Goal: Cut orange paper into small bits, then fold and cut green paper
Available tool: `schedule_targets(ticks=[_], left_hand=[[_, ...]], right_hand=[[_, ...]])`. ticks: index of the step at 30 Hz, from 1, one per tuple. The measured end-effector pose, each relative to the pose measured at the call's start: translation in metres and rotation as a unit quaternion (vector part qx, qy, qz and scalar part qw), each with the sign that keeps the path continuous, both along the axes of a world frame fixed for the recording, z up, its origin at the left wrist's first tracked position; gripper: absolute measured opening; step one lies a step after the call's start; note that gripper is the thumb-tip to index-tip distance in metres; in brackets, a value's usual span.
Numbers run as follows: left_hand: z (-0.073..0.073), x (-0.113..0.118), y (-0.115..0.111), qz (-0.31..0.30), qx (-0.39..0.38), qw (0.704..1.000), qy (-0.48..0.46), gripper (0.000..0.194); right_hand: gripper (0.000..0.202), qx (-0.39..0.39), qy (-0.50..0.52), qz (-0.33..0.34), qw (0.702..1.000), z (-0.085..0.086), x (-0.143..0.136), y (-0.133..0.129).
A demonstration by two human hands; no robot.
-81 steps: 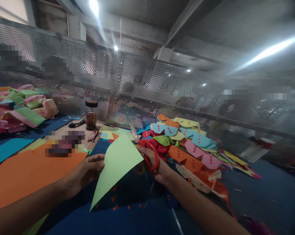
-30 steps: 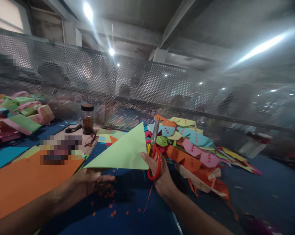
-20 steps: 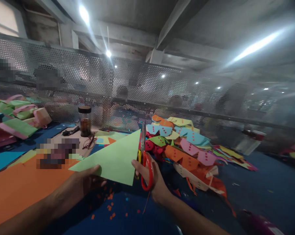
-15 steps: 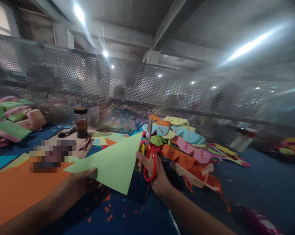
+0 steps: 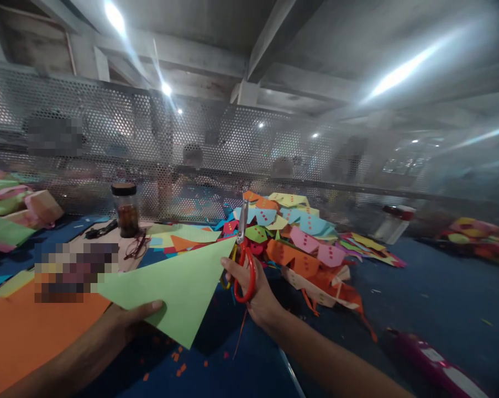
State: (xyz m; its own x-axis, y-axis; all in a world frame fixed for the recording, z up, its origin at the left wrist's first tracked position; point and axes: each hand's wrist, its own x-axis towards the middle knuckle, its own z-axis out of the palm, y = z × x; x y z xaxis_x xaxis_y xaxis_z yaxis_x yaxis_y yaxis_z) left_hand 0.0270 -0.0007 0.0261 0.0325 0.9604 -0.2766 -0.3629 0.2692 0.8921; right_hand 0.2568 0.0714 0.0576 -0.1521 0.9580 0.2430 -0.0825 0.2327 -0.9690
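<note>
A light green sheet of paper (image 5: pixel 177 287), folded to a triangle-like shape, is pinched in my left hand (image 5: pixel 139 318), thumb on top and the other fingers hidden beneath. My right hand (image 5: pixel 259 296) grips red-handled scissors (image 5: pixel 251 279), their blades pointing up and away by the paper's far right corner. A yellow handle-like loop (image 5: pixel 225 283) shows behind the sheet's right edge; I cannot make out what it belongs to. Past my right hand lies a heap of folded, cut coloured paper pieces (image 5: pixel 311 240) with small punched squares.
Orange sheets (image 5: pixel 33 337) lie at the left. A lidded jar of dark liquid (image 5: pixel 127 213) and glasses (image 5: pixel 137 246) stand behind them. Orange paper scraps (image 5: pixel 178 359) dot the blue table. A purple pouch-like item (image 5: pixel 435 359) lies front right; a perforated metal screen (image 5: pixel 216 149) runs across the back.
The view has swung slightly right, so things sit further left. The green paper has tilted, its near corner now lower and further left. Both hands keep their holds.
</note>
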Motion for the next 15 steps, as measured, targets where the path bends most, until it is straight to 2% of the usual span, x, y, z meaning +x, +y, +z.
schedule_targets(ticks=[4, 7, 13, 15], left_hand=[[-0.002, -0.0043, 0.0016, -0.028, 0.023, 0.999, 0.023, 0.028], [0.0015, -0.0064, 0.0005, -0.026, 0.013, 0.999, 0.021, 0.024], [0.0069, -0.0058, -0.0035, -0.009, -0.019, 0.999, 0.029, 0.05], [0.0075, -0.0056, -0.0031, -0.009, -0.015, 0.999, 0.034, 0.052]], right_hand=[[0.03, 0.029, 0.001, 0.001, 1.0, 0.003, 0.0016, 0.0021], [0.028, 0.04, 0.004, 0.003, 0.999, 0.0045, 0.0016, 0.0023], [0.026, 0.018, -0.013, 0.018, 1.0, 0.0029, -0.0018, -0.0051], [0.026, 0.015, -0.013, 0.023, 1.0, 0.0017, -0.0025, -0.0062]])
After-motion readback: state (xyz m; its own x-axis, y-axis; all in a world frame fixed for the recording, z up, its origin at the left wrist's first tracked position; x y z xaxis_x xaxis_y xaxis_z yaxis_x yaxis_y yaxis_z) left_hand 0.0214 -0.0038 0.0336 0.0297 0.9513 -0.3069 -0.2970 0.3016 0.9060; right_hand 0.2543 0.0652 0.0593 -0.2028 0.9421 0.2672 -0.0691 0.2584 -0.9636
